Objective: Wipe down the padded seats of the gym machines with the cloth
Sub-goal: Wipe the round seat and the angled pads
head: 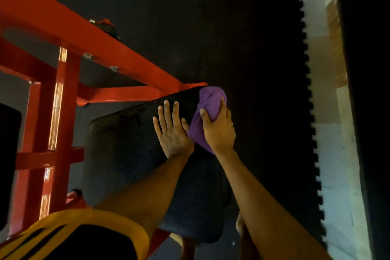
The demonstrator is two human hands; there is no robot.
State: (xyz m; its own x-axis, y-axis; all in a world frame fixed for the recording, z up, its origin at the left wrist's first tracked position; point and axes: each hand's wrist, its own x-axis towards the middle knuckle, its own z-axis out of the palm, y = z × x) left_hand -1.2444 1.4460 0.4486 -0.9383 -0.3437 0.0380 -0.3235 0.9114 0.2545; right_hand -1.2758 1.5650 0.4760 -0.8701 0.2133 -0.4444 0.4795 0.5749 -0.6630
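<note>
A red-painted frame (63, 99) of square steel tubing is rising at the left, its glossy faces catching streaks of light and silver bolt heads (114, 68) showing on the slanting beam. A yellow sleeve (84, 228) with black stripes is filling the lower left corner. Beside the frame, the padded seat (126, 150), a rounded black slab with a dull, grainy skin, is sitting tilted. The left hand (173, 135) is lying flat on the seat's upper part, fingers straight and spread. Just to its right, the right hand (219, 131) is curling around a bunched purple cloth (209, 101), soft and creased, pressing it against the seat's far right corner. Beyond, the black rubber floor mat (253, 48) is ending in a toothed, interlocking edge against pale flooring (337, 154).
</note>
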